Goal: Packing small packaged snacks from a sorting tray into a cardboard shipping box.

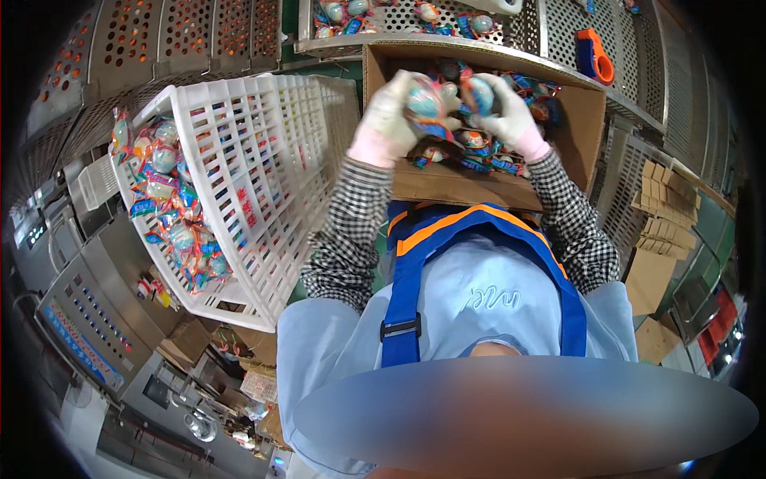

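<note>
Both my hands wear white gloves and are over an open cardboard box [479,191]. My left hand [391,118] is closed round a pale blue-green wrapped egg [424,102] in a clear packet with red and blue print. My right hand [511,118] grips a similar packet, another wrapped egg [479,94], a little to the right. Underneath, several more wrapped eggs [475,142] lie loosely in the box, partly hidden by my hands.
To the left stands a tall white plastic crate [263,160] with many packets in it. A perforated metal conveyor [550,32] runs behind the box, bearing packets and an orange-and-blue tape dispenser [594,57]. Flat cardboard pieces [666,207] are stacked at the right.
</note>
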Demonstrator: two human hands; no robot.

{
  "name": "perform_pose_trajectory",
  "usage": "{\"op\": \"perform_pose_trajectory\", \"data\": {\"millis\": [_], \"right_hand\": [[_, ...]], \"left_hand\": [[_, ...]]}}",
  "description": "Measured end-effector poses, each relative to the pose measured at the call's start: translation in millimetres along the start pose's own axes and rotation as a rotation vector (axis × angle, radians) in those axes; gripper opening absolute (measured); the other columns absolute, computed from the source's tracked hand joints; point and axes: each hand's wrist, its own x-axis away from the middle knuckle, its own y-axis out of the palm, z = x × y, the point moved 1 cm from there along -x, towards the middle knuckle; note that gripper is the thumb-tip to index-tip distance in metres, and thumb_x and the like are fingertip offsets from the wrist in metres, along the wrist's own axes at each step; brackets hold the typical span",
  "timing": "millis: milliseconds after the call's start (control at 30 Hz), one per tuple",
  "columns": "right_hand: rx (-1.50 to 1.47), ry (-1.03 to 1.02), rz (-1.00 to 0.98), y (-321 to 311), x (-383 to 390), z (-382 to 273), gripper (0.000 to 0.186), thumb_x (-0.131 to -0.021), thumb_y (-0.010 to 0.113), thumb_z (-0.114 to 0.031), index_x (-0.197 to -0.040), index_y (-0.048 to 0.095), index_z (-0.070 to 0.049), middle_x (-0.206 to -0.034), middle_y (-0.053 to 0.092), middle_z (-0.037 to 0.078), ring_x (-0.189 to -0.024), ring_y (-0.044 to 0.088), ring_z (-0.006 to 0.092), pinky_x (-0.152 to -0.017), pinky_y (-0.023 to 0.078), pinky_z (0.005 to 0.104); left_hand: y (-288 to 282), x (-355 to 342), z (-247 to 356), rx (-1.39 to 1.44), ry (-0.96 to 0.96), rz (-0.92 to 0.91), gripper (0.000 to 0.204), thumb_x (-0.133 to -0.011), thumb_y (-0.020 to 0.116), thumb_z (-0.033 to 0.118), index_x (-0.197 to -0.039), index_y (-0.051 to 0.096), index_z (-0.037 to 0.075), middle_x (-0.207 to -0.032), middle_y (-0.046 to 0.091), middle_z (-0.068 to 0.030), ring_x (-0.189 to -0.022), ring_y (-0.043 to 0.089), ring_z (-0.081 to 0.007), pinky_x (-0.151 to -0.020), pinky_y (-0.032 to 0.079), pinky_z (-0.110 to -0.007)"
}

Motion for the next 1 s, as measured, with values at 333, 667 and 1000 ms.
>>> {"op": "perform_pose_trajectory", "data": {"millis": [333, 667, 1000], "right_hand": [[-0.921, 0.104, -0.180, -14.6, 21.1, 33.8, 0.066, -0.077, 0.066, -0.033, -0.128, 0.038, -0.002, -0.105, 0.058, 0.012, -0.086, 0.062, 0.0205, -0.070, 0.052, 0.0298], [-0.904, 0.141, -0.139, -20.7, 26.8, 45.3, 0.064, -0.075, 0.068, -0.022, -0.127, 0.039, 0.000, -0.105, 0.057, 0.010, -0.085, 0.063, 0.0206, -0.070, 0.051, 0.0300], [-0.304, 0.185, -0.096, 16.2, -51.9, 47.0, 0.046, -0.079, 0.065, -0.018, -0.119, 0.048, -0.001, -0.095, 0.061, 0.009, -0.080, 0.060, 0.0139, -0.067, 0.050, 0.0272]], "left_hand": [[-54.3, -16.2, -55.7, -2.409, -0.874, -0.466, 0.030, -0.083, 0.055, 0.010, -0.109, 0.063, -0.001, -0.115, 0.060, -0.0206, -0.105, 0.060, -0.0322, -0.084, 0.050, -0.043], [-123.1, -33.2, -111.9, -2.278, -0.638, 0.372, 0.030, -0.085, 0.048, 0.020, -0.095, 0.067, -0.001, -0.098, 0.066, -0.0177, -0.094, 0.063, -0.0299, -0.077, 0.051, -0.040], [-55.6, -42.1, -73.2, -2.317, -0.594, 0.017, 0.020, -0.082, 0.052, 0.011, -0.095, 0.064, 0.002, -0.103, 0.063, -0.0224, -0.096, 0.063, -0.0308, -0.078, 0.051, -0.041]]}}
